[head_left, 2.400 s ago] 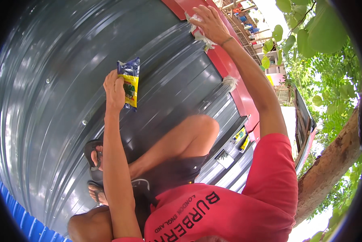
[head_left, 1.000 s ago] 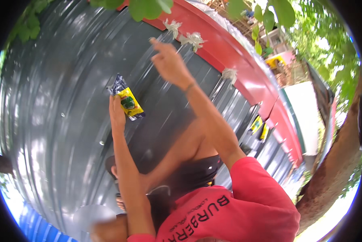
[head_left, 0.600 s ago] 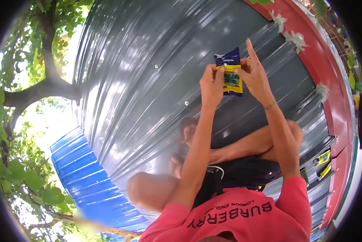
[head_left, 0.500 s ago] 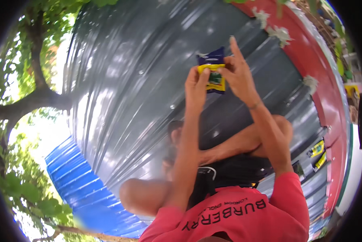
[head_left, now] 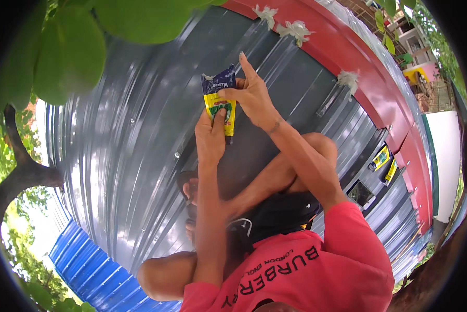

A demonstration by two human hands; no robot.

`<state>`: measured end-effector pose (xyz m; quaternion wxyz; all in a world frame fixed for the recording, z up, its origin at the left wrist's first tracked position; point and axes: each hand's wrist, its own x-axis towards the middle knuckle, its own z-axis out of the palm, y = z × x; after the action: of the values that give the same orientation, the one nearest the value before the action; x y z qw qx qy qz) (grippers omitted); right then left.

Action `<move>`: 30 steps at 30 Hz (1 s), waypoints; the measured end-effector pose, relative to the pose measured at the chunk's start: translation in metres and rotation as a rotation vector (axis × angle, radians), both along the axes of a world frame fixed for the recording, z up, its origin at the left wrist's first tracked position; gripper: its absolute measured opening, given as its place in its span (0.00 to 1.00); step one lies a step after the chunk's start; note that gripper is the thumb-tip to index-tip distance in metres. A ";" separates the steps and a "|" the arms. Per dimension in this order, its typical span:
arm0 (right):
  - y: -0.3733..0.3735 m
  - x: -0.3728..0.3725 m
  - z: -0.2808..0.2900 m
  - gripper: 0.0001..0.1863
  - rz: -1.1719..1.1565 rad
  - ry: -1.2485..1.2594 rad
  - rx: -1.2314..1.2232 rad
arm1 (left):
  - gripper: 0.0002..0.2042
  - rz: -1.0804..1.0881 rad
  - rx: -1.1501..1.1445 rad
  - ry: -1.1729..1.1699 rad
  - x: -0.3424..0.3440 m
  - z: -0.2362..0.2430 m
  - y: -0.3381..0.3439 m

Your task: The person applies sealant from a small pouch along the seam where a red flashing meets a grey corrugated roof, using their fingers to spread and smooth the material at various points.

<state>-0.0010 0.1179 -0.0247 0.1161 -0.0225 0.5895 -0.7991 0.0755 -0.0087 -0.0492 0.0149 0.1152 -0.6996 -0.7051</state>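
Observation:
A yellow and navy-blue packet (head_left: 212, 102) is held upright over the roof in front of me, its dark crimped end pointing away. My left hand (head_left: 211, 138) grips its lower part, thumb on the front face. My right hand (head_left: 254, 103) pinches its right edge higher up, thumb across the front and index finger stretched out past the packet. The other right fingers are partly hidden behind it.
I sit cross-legged on a dark ribbed metal roof (head_left: 134, 135). Red edge flashing (head_left: 342, 60) with whitish clumps (head_left: 294, 31) runs along the right. Two yellow-and-black packets (head_left: 381, 158) and a dark square piece (head_left: 360, 193) lie to my right. Leaves (head_left: 140, 18) hang at upper left.
The view has shifted, so the hands and packet appear farther left. My left hand sits lower on the packet, showing more of its front. Leaves now cover the upper left.

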 end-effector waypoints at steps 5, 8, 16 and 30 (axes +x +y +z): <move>0.012 -0.005 0.008 0.58 -0.033 -0.021 0.074 | 0.11 -0.061 -0.057 0.005 0.006 0.005 0.000; 0.015 -0.004 0.014 0.56 -0.015 -0.001 0.124 | 0.12 -0.070 -0.019 0.019 0.008 0.006 0.002; 0.002 0.019 0.011 0.52 0.083 0.201 0.405 | 0.13 0.026 -0.121 -0.064 0.010 0.005 -0.010; 0.000 0.023 0.017 0.50 0.080 0.274 0.433 | 0.14 0.133 -0.474 0.119 0.006 0.031 -0.002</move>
<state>0.0222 0.1183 -0.0072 0.0686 -0.1283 0.7558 -0.6384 0.0818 -0.0108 -0.0182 0.1292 0.1127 -0.8341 -0.5243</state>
